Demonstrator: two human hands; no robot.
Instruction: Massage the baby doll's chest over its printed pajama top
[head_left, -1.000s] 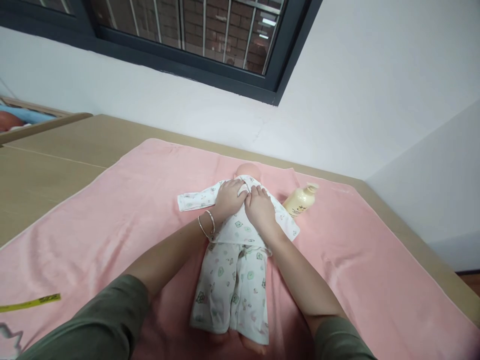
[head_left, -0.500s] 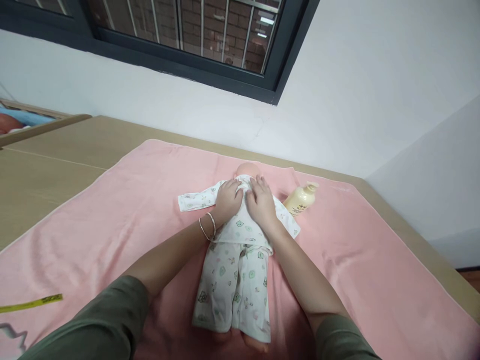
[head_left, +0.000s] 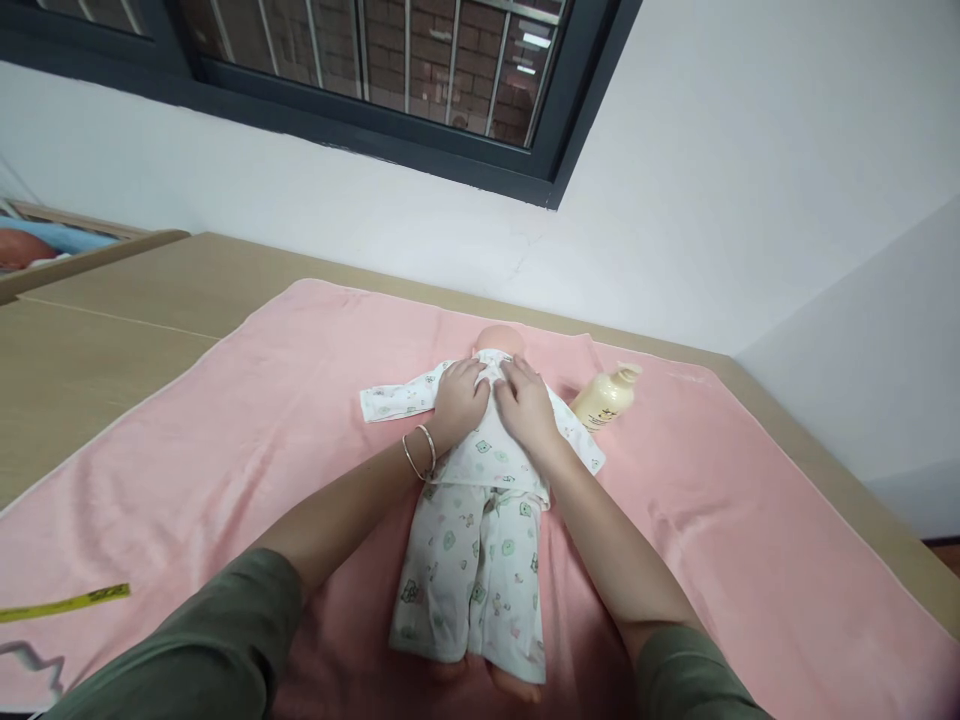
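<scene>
A baby doll (head_left: 484, 462) in a white printed top and trousers (head_left: 446, 575) lies stretched out with its bald head (head_left: 500, 339) away from me. Flat on the upper part of the top rests my left hand (head_left: 459, 398), fingers extended. My right hand (head_left: 527, 402) lies beside it on the other side, also open, fingertips near the doll's neckline. One sleeve spreads out to the left; the other, partly behind my right arm, points down to the right. Small feet show below the trouser hems. I cannot tell which way the doll's face is turned.
A pale yellow pump bottle (head_left: 606, 397) leans to the right of the doll on the pink blanket (head_left: 750, 520). At the lower left lies a yellow strip (head_left: 67, 603). The wooden table (head_left: 112, 340) meets a white wall under a dark-framed window (head_left: 450, 160).
My hands stay on the doll's upper body with hardly any movement. The whole view has shifted slightly, so everything appears a little further right.
</scene>
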